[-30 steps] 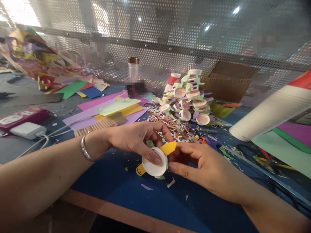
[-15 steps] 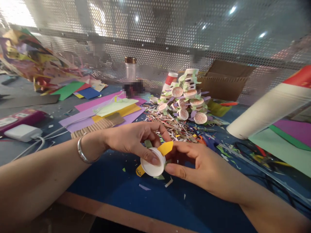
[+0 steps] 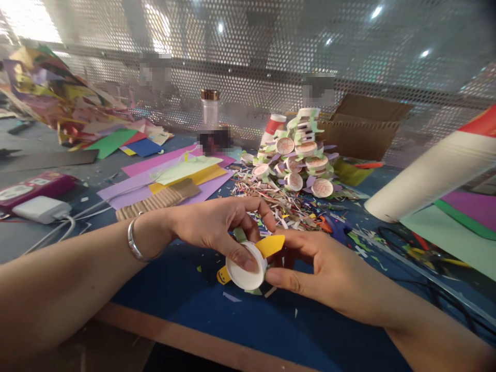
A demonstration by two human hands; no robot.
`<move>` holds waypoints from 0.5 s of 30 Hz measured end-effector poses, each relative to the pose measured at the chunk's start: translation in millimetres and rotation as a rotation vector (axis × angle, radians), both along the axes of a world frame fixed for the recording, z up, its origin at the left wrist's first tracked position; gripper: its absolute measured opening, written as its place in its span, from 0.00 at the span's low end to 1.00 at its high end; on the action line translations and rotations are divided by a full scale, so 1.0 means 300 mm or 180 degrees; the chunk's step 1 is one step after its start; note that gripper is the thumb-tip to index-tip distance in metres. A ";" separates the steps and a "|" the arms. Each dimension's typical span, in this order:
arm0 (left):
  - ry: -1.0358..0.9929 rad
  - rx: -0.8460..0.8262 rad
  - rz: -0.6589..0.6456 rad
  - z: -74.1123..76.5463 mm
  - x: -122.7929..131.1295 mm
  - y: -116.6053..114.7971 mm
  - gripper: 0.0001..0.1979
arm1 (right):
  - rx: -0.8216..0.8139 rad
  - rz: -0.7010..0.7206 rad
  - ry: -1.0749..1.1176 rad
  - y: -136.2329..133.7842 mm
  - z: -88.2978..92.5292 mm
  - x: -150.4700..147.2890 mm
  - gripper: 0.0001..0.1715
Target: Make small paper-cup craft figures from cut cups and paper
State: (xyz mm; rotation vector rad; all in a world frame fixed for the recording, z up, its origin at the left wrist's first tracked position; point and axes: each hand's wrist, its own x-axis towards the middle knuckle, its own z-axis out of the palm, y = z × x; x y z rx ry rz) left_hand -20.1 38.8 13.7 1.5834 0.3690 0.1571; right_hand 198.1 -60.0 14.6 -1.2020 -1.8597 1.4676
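Observation:
A small white paper-cup turtle [image 3: 245,275] is between my two hands, its hollow side towards me. At its lower left sticks out a yellow paper head [image 3: 222,275] with a drawn smile; a pointed yellow piece [image 3: 272,245] juts from the upper right. Light green paper tabs [image 3: 239,235] show around its rim. My left hand [image 3: 228,225] is closed on it, thumb pressed inside the cup and fingers behind. My right hand [image 3: 310,263] pinches its right edge between thumb and fingers; the fingertips are partly hidden.
Behind stands a pile of similar paper-cup turtles [image 3: 294,181] beside paper shreds [image 3: 267,199]. A long white paper tube [image 3: 430,173] lies at right, by black cables. Coloured paper sheets [image 3: 211,191], corrugated cardboard [image 3: 158,200] and a white charger [image 3: 42,209] are at left.
The paper-cup turtle has tilted slightly and moved a little down and right with both hands. The yellow pointed piece has swung rightward. The whole view has shifted slightly.

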 end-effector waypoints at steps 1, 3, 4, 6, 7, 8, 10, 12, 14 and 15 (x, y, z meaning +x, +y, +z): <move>-0.0009 -0.0009 0.0007 -0.001 0.000 0.000 0.26 | -0.0007 0.0007 0.0028 0.001 -0.001 -0.001 0.16; -0.0034 0.0004 0.0033 -0.001 -0.001 0.000 0.26 | -0.0002 0.0010 0.0027 0.002 -0.004 -0.002 0.16; -0.0042 0.0029 0.0046 -0.001 -0.001 -0.001 0.26 | 0.0017 0.0008 -0.0004 0.004 -0.006 -0.002 0.16; -0.0047 0.0094 0.0058 0.001 -0.001 -0.003 0.28 | 0.0035 -0.0001 -0.0109 0.007 -0.010 0.001 0.17; -0.0056 0.0129 0.0075 0.002 -0.001 -0.005 0.29 | 0.0032 0.0001 -0.0148 0.008 -0.012 0.003 0.17; -0.0082 0.0172 0.0113 0.002 0.000 -0.007 0.30 | 0.0028 0.0005 -0.0160 0.009 -0.014 0.006 0.17; -0.0174 0.0284 0.0234 0.003 0.002 -0.010 0.31 | 0.0024 0.0014 -0.0105 0.012 -0.018 0.014 0.16; -0.0308 0.0413 0.0414 0.001 0.004 -0.012 0.31 | 0.0059 -0.0012 -0.0016 0.015 -0.022 0.023 0.15; -0.0425 0.0508 0.0553 -0.002 0.006 -0.012 0.31 | 0.0147 -0.0075 0.0006 0.019 -0.025 0.030 0.13; -0.0485 0.0552 0.0607 -0.003 0.008 -0.012 0.31 | 0.0188 -0.0119 -0.0008 0.020 -0.026 0.033 0.13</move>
